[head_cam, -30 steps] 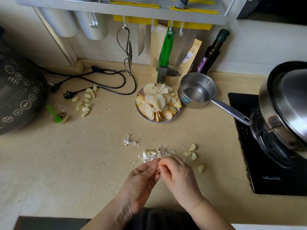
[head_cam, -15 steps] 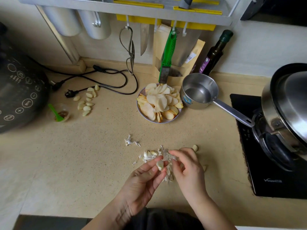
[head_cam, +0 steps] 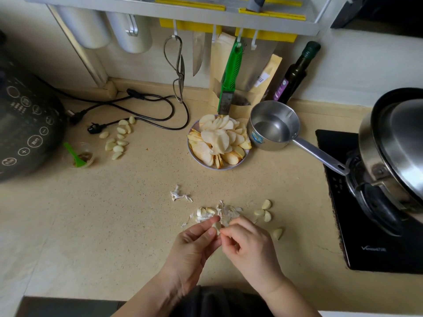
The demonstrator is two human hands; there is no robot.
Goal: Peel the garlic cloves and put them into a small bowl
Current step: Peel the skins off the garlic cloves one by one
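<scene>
We see both hands meeting over the bench (head_cam: 96, 225), working one garlic clove (head_cam: 216, 226). Left hand (head_cam: 194, 245) has it in a pinch grip, thumb and forefinger curled round it; right hand (head_cam: 248, 244) pinches at its near edge with curled fingertips. Clove is small, pale cream, smooth, rounded; we cannot tell how much skin is left on it.

Just behind the hands: a heap of papery white skins (head_cam: 225, 211) with a couple of cloves (head_cam: 206, 211) in it, thin, crinkled, translucent. A separate scrap of skin (head_cam: 178, 195) lies a bit further back left. To the right, four bare cloves (head_cam: 265, 211) on the bench, glossy, crescent-shaped. Far back left, a loose cluster of peeled cloves (head_cam: 117, 139) near a black power cord (head_cam: 148, 104).

Bench is beige, speckled, matte. Back centre: plate of sliced apple (head_cam: 217, 143), thin pale wedges. Beside it a shiny steel saucepan (head_cam: 273, 125), long handle, touching the plate's side. Right edge: black glossy induction hob (head_cam: 370, 248).
</scene>
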